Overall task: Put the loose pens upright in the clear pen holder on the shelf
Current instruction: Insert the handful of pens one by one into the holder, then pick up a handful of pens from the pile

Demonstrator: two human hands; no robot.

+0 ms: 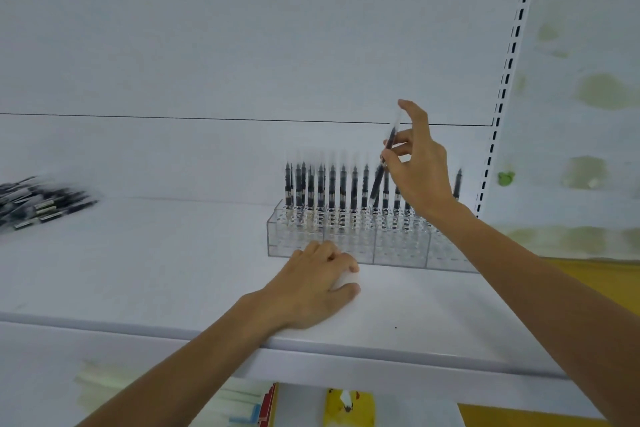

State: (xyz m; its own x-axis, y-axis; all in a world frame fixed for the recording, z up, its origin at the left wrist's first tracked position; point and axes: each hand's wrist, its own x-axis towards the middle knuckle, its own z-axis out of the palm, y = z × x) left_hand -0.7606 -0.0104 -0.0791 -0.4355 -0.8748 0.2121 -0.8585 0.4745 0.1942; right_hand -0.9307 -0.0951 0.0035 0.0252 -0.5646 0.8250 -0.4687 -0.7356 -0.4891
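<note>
Head view, looking up at a white shelf [398, 308]. I see the clear pen holder [349, 246] standing toward the right of the shelf, close to the back panel, its front rows of holes unfilled. A row of dark pens [331, 189] stands upright along its rear rows; one more stands alone at the far right end, just past my right wrist.

Right hand [420, 166] is raised above the holder's right half. Thumb and curled fingers pinch a single pen [385, 163] near its middle; index finger stretched up along the clear top part. This pen is tilted, lower tip pointing down-left among the standing pens. I cannot tell whether the tip has entered a hole.

Left hand [317, 282] lies knuckles-up on the shelf just in front of the holder, fingers curled loosely around something pale; I cannot make out what it is.

Loose pile of pens [38, 201] lies flat at the far left of the shelf, well apart from the holder, blurred
</note>
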